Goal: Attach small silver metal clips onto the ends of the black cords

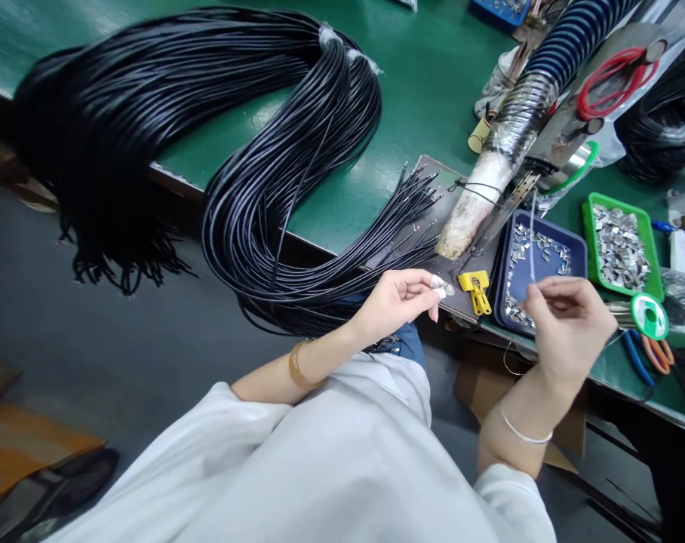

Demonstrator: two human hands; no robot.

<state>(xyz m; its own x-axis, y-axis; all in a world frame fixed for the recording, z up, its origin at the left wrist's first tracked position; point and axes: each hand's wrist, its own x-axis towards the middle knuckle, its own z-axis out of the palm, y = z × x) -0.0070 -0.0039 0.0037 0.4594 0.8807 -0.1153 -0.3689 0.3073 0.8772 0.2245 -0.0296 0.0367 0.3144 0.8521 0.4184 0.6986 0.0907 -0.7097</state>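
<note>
My left hand (399, 300) is closed in a pinch at the table's front edge, with white coverings on its fingertips. A tiny item sits between thumb and finger, too small to name. My right hand (569, 320) is raised in front of the blue tray (580, 260), thumb and finger pinched on a thin white strip (532, 245) that points upward. Small metal pieces lie in that tray. Between the hands, a yellow clip (476, 292) rests on a brown board (430, 164). Black cables (342, 264) run to the board, their ends behind my left hand.
A large cable bundle (207, 56) hangs over the table edge. A ducted hose (504, 143) slants down above the board. To the right are a green tray (651, 241) of metal pieces, a green-rimmed spool (649, 316) and orange-and-blue-handled pliers (640, 358).
</note>
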